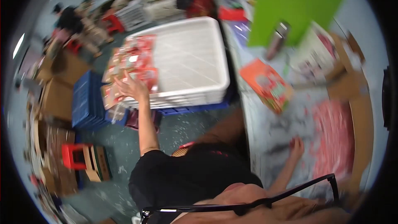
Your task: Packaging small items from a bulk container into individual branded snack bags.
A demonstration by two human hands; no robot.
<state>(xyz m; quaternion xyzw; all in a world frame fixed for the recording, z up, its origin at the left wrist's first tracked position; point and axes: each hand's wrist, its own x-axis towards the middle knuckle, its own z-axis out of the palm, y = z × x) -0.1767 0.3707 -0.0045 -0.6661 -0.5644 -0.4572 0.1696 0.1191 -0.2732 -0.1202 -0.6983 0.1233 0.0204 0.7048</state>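
1. Blue plastic crates point(88, 99) stand stacked at the left, just beside the pale tray.
2. Red-and-clear packets point(139, 60) lie in overlapping rows along the left side of that tray, some reaching over its near left corner. They look light, soft and slippery, with a glossy film; pinching one by an edge or corner would probably hold better than pressing on its face.
3. Of the two hands, the left hand point(133, 88) is over the nearest packets, its fingers spread apart. Blur hides whether it grips one or only touches.
4. White plastic makes up the shallow tray point(188, 54), bare to the right of the packets. It looks stiff, and its rim seems the natural hold.
5. One larger orange-red packet point(265, 84) lies flat and slanted on the bench point(258, 141). It is likely light and bendy, best taken by a corner.
6. The right hand point(296, 148) is low over the bench, fingers loosely curled; I cannot tell whether it holds anything.
7. Pink film-like pieces point(331, 137) are heaped beside it, probably limp and clingy, within a cardboard edge point(363, 128).
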